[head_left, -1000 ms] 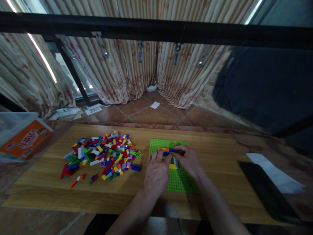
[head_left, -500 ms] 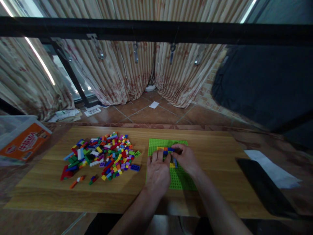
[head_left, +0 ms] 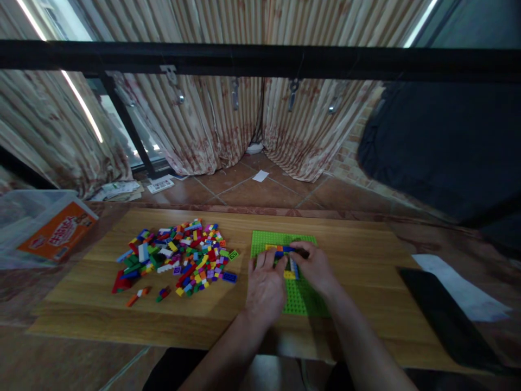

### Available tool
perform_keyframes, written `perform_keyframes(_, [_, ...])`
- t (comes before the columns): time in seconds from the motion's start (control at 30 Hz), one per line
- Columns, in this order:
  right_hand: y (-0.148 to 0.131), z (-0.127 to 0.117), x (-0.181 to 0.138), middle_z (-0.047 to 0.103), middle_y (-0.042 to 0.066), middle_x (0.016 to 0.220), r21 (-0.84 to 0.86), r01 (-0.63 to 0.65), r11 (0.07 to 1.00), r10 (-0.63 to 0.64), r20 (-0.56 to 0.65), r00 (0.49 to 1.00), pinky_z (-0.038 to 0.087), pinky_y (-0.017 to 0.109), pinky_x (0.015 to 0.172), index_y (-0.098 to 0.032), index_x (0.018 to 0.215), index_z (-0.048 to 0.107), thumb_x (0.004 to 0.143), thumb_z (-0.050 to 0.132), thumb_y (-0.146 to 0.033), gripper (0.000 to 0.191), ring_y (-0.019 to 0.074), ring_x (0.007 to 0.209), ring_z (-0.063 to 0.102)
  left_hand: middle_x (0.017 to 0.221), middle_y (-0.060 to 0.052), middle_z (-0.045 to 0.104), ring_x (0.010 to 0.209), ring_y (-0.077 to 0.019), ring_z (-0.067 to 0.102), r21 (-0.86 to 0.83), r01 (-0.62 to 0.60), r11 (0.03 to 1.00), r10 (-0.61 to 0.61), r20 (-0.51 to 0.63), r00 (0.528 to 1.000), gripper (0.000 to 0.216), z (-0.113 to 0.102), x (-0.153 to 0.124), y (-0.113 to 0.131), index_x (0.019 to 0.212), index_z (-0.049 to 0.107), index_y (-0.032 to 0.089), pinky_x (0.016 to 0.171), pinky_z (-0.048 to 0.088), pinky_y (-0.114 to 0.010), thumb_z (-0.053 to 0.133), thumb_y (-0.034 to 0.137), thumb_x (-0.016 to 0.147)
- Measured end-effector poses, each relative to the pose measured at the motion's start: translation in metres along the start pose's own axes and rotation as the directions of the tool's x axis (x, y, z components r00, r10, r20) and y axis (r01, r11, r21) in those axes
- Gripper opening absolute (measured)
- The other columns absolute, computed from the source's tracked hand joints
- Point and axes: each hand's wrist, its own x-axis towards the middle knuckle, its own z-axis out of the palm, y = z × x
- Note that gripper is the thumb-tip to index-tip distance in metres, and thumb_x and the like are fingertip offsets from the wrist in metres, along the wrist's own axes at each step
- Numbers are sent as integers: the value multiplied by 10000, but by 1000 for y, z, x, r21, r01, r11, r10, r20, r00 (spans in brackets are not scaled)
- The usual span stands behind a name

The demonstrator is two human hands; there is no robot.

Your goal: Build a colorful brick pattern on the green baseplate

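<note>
A green studded baseplate (head_left: 305,305) lies on the wooden table, with a small outline of toy building bricks on it. My left hand (head_left: 266,285) lies over the plate's left part, its fingers bent against the bricks at the far side and hiding some of them. From the right, my right hand (head_left: 316,267) pinches a blue building brick (head_left: 287,248) at the outline's far edge. Yellow bricks (head_left: 289,275) and a light blue brick (head_left: 296,267) show on the near and right sides. The fingertips partly cover the join between the bricks.
A heap of loose coloured bricks (head_left: 187,255) spreads over the table's left half. A clear plastic box (head_left: 40,228) with an orange label stands beyond the table's left end. At the right end lie a dark flat object (head_left: 443,315) and white paper (head_left: 459,288).
The whole view has shifted slightly, so the table appears a little further right. Both hands keep nearly the same places on the bricks, the right one slightly lower against them.
</note>
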Motion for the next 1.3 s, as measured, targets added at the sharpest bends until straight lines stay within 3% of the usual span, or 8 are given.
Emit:
perform_keyframes(0.17, [3, -3, 4, 744, 71, 897, 18, -56, 998, 56, -25, 998, 522, 379, 813, -182, 903, 728, 762, 539, -336, 282, 211, 823, 676, 1321, -93, 572, 1204, -238, 533, -268, 66, 961, -101, -121, 988, 399, -5, 8, -11, 1268, 573, 199, 1050, 436, -435, 429, 129, 903])
perform_keyframes(0.33, [-3, -9, 3, 756, 87, 911, -44, -54, 998, 50, -90, 995, 517, 393, 810, -178, 923, 731, 792, 518, -383, 324, 241, 846, 683, 1157, -94, 662, 1088, -201, 614, -506, 91, 857, -252, -258, 933, 324, -24, 19, -33, 1167, 618, 167, 996, 489, -378, 448, 123, 895])
perform_keyframes(0.6, [-21, -11, -6, 755, 92, 920, -85, -10, 996, -4, -158, 987, 522, 355, 756, -168, 900, 737, 812, 512, -410, 342, 233, 808, 683, 1088, -91, 704, 1010, -204, 656, -740, 110, 663, -492, -321, 810, 251, -33, 24, -63, 1072, 665, 156, 926, 516, -364, 512, 240, 892])
perform_keyframes(0.73, [-22, -4, -8, 743, 86, 889, -42, 41, 998, -47, -157, 987, 517, 341, 714, -173, 876, 730, 815, 534, -440, 337, 218, 773, 669, 1012, -85, 721, 900, -195, 672, -843, 46, 536, -616, -354, 703, 258, -40, 26, -78, 1032, 688, 152, 841, 532, -338, 596, 291, 835])
perform_keyframes(0.87, [-31, 9, -17, 712, 66, 884, -26, 176, 984, -178, -99, 979, 499, 324, 712, -188, 887, 713, 853, 546, -426, 292, 194, 773, 643, 934, -54, 719, 819, -155, 668, -947, -57, 317, -758, -289, 584, 239, -55, 27, -90, 948, 704, 158, 782, 530, -292, 670, 298, 756])
perform_keyframes(0.97, [-43, 22, -29, 699, 58, 918, -25, 301, 953, -301, 5, 953, 496, 318, 752, -202, 917, 695, 891, 527, -368, 238, 186, 834, 641, 856, -28, 709, 770, -124, 656, -973, -110, 202, -807, -229, 545, 237, -65, 24, -96, 913, 704, 155, 750, 515, -254, 695, 288, 717])
perform_keyframes(1.1, [-54, 43, -45, 696, 50, 934, -70, 435, 898, -422, 152, 894, 491, 324, 818, -217, 924, 678, 909, 512, -277, 177, 187, 899, 637, 799, -22, 698, 727, -114, 644, -976, -117, 186, -826, -220, 519, 255, -71, 20, -101, 911, 701, 145, 716, 501, -240, 699, 287, 700])
perform_keyframes(1.3, [-63, 67, -55, 687, 45, 953, -112, 509, 854, -469, 259, 844, 481, 332, 833, -222, 946, 670, 914, 510, -211, 164, 191, 917, 617, 790, -22, 690, 744, -122, 644, -971, -158, 181, -828, -237, 508, 256, -72, 19, -105, 901, 700, 139, 722, 497, -247, 698, 277, 685])
